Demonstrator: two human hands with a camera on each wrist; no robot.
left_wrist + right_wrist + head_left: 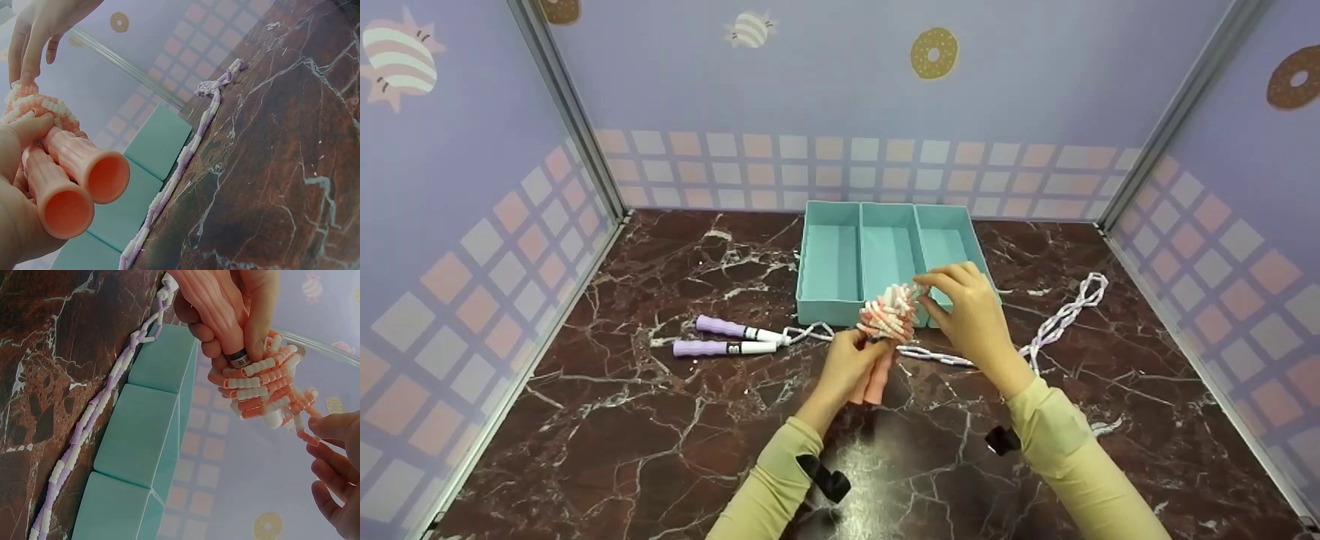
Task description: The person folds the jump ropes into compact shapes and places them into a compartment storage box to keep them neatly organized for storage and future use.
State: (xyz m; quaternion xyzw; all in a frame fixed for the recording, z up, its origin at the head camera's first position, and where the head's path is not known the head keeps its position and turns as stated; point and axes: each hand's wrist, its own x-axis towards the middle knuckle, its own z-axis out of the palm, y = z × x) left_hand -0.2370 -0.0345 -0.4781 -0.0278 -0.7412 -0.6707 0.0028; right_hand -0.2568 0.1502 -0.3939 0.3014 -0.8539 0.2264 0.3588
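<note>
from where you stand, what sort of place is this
Probably a staged filming booth: donut-printed lilac panels joined at metal corner posts wall three sides of a dark marbled tabletop.

A lavender back wall (825,90) stands at twelve o'clock, with a lavender left wall (472,135) toward nine and a lavender right wall (1222,165) toward three. Grey metal posts (570,105) mark the corners at ten and two. A band of pink and white squares (864,177) runs along the lower walls. A gold doughnut print (919,54) sits near one, a striped candy print (401,56) at ten. Below spreads a dark reddish-brown marble-patterned surface (607,435), pale-veined, with a whitish glare (864,487) at six.
</note>
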